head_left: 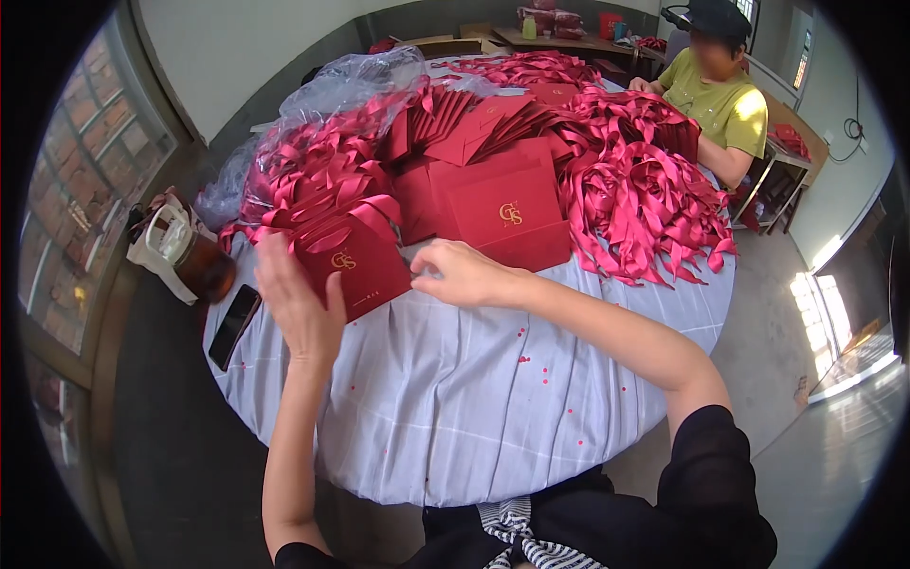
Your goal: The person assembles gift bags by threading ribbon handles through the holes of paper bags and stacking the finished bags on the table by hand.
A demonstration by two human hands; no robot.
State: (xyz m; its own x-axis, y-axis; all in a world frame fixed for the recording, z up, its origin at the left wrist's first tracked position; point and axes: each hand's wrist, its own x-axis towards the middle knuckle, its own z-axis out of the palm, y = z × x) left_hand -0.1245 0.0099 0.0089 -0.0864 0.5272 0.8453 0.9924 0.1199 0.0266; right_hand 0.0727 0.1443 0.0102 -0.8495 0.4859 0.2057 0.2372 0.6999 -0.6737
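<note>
A small red paper bag (365, 275) with a gold printed emblem and a pink ribbon handle lies at the front left of the table pile. My left hand (301, 299) rests along the bag's left side, fingers stretched out and thumb apart over its face. At the bag's right edge, my right hand (464, 273) has its fingers curled in toward the thumb; whether anything thin is between them is hidden. Just beyond the right hand stands a red envelope-like bag (507, 204) with the same kind of emblem, in front of fanned stacks of red bags (474, 128).
Heaps of pink ribbon (645, 213) flank the stacks on a cloth-covered round table (493, 408) dotted with small red bits. Clear plastic wrap (355, 85) lies at the back left. A phone (234, 327) and a cup of dark drink (204, 266) are at left. A co-worker (716, 100) sits far right.
</note>
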